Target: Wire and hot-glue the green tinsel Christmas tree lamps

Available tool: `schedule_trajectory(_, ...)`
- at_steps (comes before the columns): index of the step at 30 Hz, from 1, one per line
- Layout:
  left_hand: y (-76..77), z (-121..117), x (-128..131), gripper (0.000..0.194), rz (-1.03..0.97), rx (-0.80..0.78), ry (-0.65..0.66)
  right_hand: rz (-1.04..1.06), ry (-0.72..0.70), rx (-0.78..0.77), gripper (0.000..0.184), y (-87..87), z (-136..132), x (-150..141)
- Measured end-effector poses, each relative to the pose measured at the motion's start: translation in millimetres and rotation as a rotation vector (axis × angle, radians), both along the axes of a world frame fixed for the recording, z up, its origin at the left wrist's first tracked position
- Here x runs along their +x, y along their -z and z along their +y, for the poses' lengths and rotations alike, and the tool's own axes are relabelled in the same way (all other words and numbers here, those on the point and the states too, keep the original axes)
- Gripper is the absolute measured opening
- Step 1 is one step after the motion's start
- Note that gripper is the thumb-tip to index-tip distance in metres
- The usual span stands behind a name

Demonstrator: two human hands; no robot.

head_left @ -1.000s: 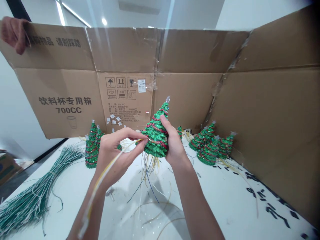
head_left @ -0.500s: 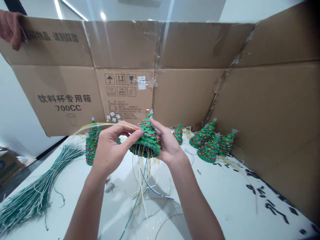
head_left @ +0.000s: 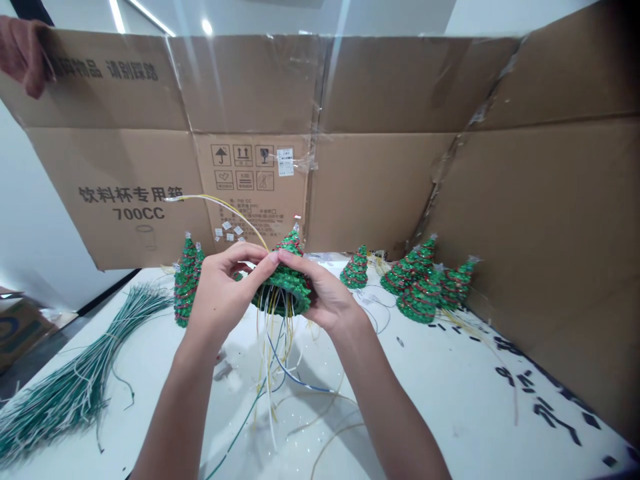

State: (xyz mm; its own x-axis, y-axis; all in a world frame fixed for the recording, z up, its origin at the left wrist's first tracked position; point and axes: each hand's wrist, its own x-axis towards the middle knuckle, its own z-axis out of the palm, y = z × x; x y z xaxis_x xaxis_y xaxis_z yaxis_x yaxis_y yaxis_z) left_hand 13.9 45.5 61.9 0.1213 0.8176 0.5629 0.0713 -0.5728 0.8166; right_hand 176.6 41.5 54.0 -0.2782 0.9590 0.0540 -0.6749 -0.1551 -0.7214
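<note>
A small green glitter Christmas tree (head_left: 287, 283) with red garland is held above the white table (head_left: 450, 400), tipped away from me. My right hand (head_left: 320, 297) is wrapped round its right side. My left hand (head_left: 223, 293) pinches a thin yellow wire (head_left: 225, 203) at the tree's left side; the wire arcs up and to the left. Several yellow, white, blue and green wires (head_left: 275, 360) hang from the tree's underside down to the table.
Flattened cardboard boxes (head_left: 380, 167) wall the back and right. More little trees stand at the left (head_left: 187, 283), the centre back (head_left: 356, 268) and the right (head_left: 425, 283). A bundle of green and white wires (head_left: 75, 380) lies at the left. Another person's hand (head_left: 20, 50) grips the cardboard's top left corner.
The tree has come down and tipped away from me. The yellow wire, which ran down along my left forearm, now arcs up and to the left from my pinch.
</note>
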Motion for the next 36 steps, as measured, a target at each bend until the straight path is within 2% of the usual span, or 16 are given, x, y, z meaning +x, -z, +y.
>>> schedule_trajectory(3,-3.8,-2.3,0.0,0.022,0.021,0.048,0.005,0.014,-0.024,-0.013,0.031,-0.3,2.3,2.0)
schedule_trajectory(8,-6.8,-4.6,3.3,0.021,0.076,0.157,-0.011,0.032,0.028,-0.026,0.025,-1.5,4.8,6.0)
schedule_trajectory(12,-7.4,-10.8,8.8,0.018,0.048,0.231,-0.196,0.061,0.074,-0.043,0.022,-3.8,5.2,9.8)
schedule_trajectory(15,-9.4,-19.1,14.0,0.011,0.097,0.364,-0.372,0.077,0.106,-0.034,0.023,-6.4,4.9,11.9)
schedule_trajectory(19,-9.3,-25.8,22.7,0.006,0.205,0.501,-0.439,0.102,0.193,-0.007,0.024,-8.6,3.4,12.5)
schedule_trajectory(21,-6.9,-25.9,27.5,0.002,0.217,0.512,-0.409,0.127,0.249,-0.005,0.021,-9.1,2.6,12.5)
schedule_trajectory(24,-2.3,-24.2,34.2,0.007,0.211,0.489,-0.370,0.133,0.290,0.025,0.020,-9.7,1.4,12.6)
schedule_trajectory(31,3.1,-23.5,43.7,0.006,0.098,0.465,-0.432,0.139,0.267,0.014,0.019,-11.5,-0.1,9.9)
schedule_trajectory(36,2.6,-25.1,45.1,0.006,0.094,0.424,-0.449,0.139,0.275,0.029,0.018,-12.0,-1.2,8.4)
